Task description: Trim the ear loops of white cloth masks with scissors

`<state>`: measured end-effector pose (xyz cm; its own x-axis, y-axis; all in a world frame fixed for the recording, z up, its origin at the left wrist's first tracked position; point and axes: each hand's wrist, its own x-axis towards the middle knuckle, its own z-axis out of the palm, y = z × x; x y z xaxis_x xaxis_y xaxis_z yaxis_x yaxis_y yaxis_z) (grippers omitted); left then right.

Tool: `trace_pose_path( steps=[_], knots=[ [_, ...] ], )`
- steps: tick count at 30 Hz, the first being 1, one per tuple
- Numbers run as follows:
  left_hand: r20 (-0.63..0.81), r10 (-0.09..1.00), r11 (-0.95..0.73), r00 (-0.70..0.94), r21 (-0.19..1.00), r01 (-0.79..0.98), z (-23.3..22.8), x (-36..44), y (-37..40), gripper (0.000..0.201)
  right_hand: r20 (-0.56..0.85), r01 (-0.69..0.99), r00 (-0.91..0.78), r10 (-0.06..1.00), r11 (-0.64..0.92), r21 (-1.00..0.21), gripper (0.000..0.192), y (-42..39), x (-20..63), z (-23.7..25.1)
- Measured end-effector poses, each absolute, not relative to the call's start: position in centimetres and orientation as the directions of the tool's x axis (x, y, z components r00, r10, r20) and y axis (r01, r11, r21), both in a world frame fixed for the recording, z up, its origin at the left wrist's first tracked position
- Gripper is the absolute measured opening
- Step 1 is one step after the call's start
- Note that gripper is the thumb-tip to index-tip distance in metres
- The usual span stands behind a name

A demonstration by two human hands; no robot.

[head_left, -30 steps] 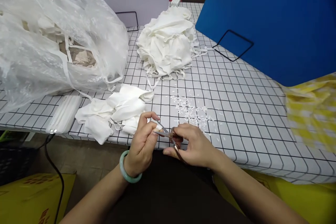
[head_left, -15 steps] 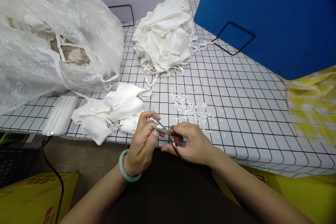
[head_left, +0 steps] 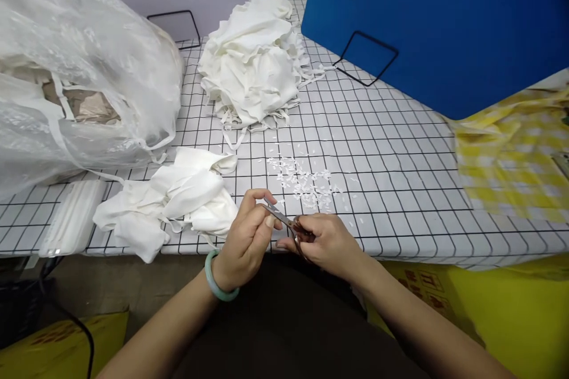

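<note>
My right hand [head_left: 331, 241] is closed around the handles of a pair of scissors [head_left: 281, 214], whose blades point up and to the left. Beside the blades is my left hand [head_left: 251, 240], with a green bangle at the wrist. Its thumb and fingers are pinched together near the blade tips, and what they hold is too small or hidden to make out. Just beyond the hands, small white clippings [head_left: 311, 185] lie scattered on the checked tablecloth [head_left: 386, 189]. Crumpled white cloth pieces [head_left: 178, 195] rest by the table edge, left of my left hand.
A heap of white cloth pieces with straps [head_left: 253, 65] sits farther back. On the left bulges a clear plastic bag [head_left: 146, 71]. A white power strip [head_left: 73, 219] lies at the front edge. A blue board [head_left: 427, 29] and yellow checked cloth [head_left: 511, 160] are at right.
The scissor blades have gone from spread to closed together. My hands remain close together in nearly the same spot, while the view has swung right, so the table things appear farther left.
</note>
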<state>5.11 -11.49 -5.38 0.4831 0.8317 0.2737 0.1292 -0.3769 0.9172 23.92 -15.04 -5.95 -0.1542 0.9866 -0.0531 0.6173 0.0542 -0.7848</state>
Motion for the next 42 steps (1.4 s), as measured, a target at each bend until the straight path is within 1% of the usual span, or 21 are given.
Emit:
trace_pose_path(
  steps=[3, 5, 6, 8, 11, 13, 15, 17, 19, 21, 22, 24, 25, 27, 30, 33, 35, 37, 39, 40, 42],
  knots=[
    [0.243, 0.822, -0.350, 0.515, 0.929, 0.120, -6.0, 6.0, -10.9, 0.027, -0.166, 0.549, -0.051, 0.985, -0.112, -0.828, 0.063, -15.4, 25.0, -6.9],
    [0.207, 0.832, -0.309, 0.515, 0.943, 0.120, -6.3, 6.3, -10.7, 0.028, -0.227, 0.438, 0.028, 0.973, -0.216, -0.872, 0.057, -15.5, 25.8, -7.2],
    [0.189, 0.838, -0.288, 0.513, 0.950, 0.122, -6.4, 6.4, -10.8, 0.029, -0.234, 0.372, 0.058, 0.971, -0.238, -0.897, 0.052, -15.4, 26.2, -7.3],
    [0.171, 0.847, -0.264, 0.503, 0.957, 0.119, -6.3, 6.4, -11.1, 0.030, -0.183, 0.249, 0.067, 0.981, -0.194, -0.949, 0.048, -15.4, 26.6, -7.3],
    [0.222, 0.813, -0.307, 0.539, 0.949, 0.071, -5.5, 6.5, -11.9, 0.028, -0.097, 0.096, -0.052, 0.994, -0.092, -0.991, 0.051, -15.5, 25.7, -7.2],
    [0.300, 0.739, -0.389, 0.603, 0.921, 0.018, -4.7, 6.3, -12.4, 0.031, -0.139, 0.028, -0.109, 0.984, -0.136, -0.990, 0.048, -15.8, 24.2, -7.5],
    [0.352, 0.692, -0.462, 0.630, 0.887, 0.011, -4.0, 5.4, -12.7, 0.031, -0.212, -0.028, -0.076, 0.974, -0.215, -0.976, 0.040, -16.0, 22.8, -7.7],
    [0.363, 0.754, -0.493, 0.547, 0.864, 0.107, -3.7, 3.5, -12.7, 0.024, -0.242, -0.130, -0.004, 0.970, -0.241, -0.962, 0.032, -15.8, 21.9, -7.8],
    [0.360, 0.846, -0.487, 0.393, 0.820, 0.300, -4.3, 0.8, -12.6, 0.016, -0.229, -0.254, 0.036, 0.973, -0.213, -0.943, 0.029, -15.4, 21.7, -7.4],
    [0.337, 0.891, -0.451, 0.304, 0.721, 0.525, -5.5, -2.2, -12.3, 0.018, -0.206, -0.325, 0.027, 0.978, -0.186, -0.927, 0.028, -14.9, 22.2, -6.8],
    [0.308, 0.896, -0.443, 0.318, 0.659, 0.608, -6.3, -3.5, -12.0, 0.022, -0.194, -0.334, 0.014, 0.981, -0.178, -0.925, 0.028, -14.7, 22.4, -6.4],
    [0.233, 0.887, -0.457, 0.399, 0.567, 0.685, -7.7, -5.4, -11.4, 0.025, -0.176, -0.320, -0.009, 0.984, -0.170, -0.932, 0.025, -14.4, 22.9, -5.9],
    [0.210, 0.874, -0.476, 0.438, 0.549, 0.687, -8.1, -5.9, -10.9, 0.022, -0.169, -0.315, -0.014, 0.985, -0.165, -0.935, 0.024, -14.4, 23.0, -5.7],
    [0.205, 0.864, -0.486, 0.460, 0.575, 0.657, -7.8, -6.6, -9.7, 0.018, -0.163, -0.325, -0.010, 0.987, -0.158, -0.933, 0.022, -14.3, 23.3, -5.4],
    [0.148, 0.905, -0.376, 0.400, 0.720, 0.584, -4.9, -7.2, -7.6, 0.018, -0.141, -0.363, 0.000, 0.990, -0.131, -0.923, 0.022, -14.2, 23.9, -4.9],
    [-0.050, 0.926, -0.179, 0.373, 0.814, 0.552, -1.1, -7.7, -6.3, 0.028, -0.108, -0.343, -0.005, 0.994, -0.104, -0.933, 0.021, -14.0, 24.2, -4.9],
    [-0.218, 0.884, -0.017, 0.413, 0.868, 0.496, 0.4, -7.5, -6.3, 0.037, -0.135, -0.218, -0.072, 0.988, -0.148, -0.965, 0.020, -13.9, 23.5, -5.4],
    [-0.348, 0.809, 0.196, 0.474, 0.920, 0.340, 0.6, -6.6, -6.8, 0.034, -0.138, -0.080, -0.139, 0.981, -0.150, -0.985, 0.025, -13.7, 21.8, -6.2],
    [-0.400, 0.763, 0.385, 0.507, 0.912, 0.140, 0.1, -5.5, -7.5, 0.026, -0.076, -0.056, -0.160, 0.984, -0.086, -0.995, 0.033, -13.2, 19.5, -7.0],
    [-0.406, 0.756, 0.440, 0.513, 0.896, 0.060, -0.2, -5.0, -7.9, 0.023, -0.036, -0.079, -0.154, 0.987, -0.049, -0.996, 0.035, -12.9, 18.3, -7.2],
    [-0.395, 0.753, 0.473, 0.527, 0.881, -0.016, -0.5, -4.4, -8.5, 0.020, -0.008, -0.102, -0.166, 0.986, -0.025, -0.995, 0.035, -11.9, 16.4, -7.4]
  ],
)
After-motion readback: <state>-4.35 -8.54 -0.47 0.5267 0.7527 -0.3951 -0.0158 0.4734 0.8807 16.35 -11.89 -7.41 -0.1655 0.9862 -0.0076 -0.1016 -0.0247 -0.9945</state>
